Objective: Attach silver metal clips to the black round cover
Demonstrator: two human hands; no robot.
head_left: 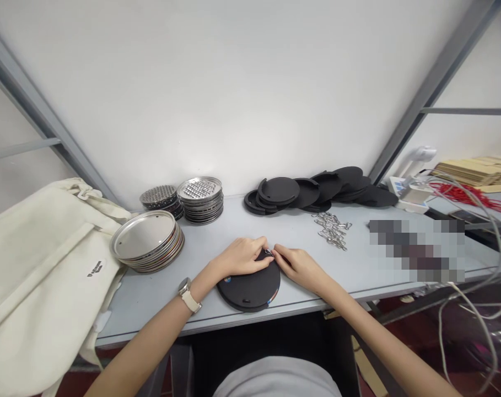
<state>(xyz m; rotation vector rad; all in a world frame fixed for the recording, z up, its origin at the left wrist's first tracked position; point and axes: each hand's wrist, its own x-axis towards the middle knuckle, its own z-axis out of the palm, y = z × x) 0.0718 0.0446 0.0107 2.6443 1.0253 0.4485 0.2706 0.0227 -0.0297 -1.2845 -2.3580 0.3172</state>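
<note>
A black round disc lies near the table's front edge, with a small slot at its near side and a strip of colour along its right rim. My left hand rests over its far part, thumb and fingers closed about the rim. At that rim, between both hands, sits a small metal clip. My right hand pinches at this clip from the right, its fingertips close to the left thumb. Fingers partly hide the clip, so how it joins the disc cannot be made out.
Stacks of round metal plates and embossed metal discs stand at the left. More black discs overlap along the wall, beside loose metal clips. A cream bag borders the left; white cables hang at the right.
</note>
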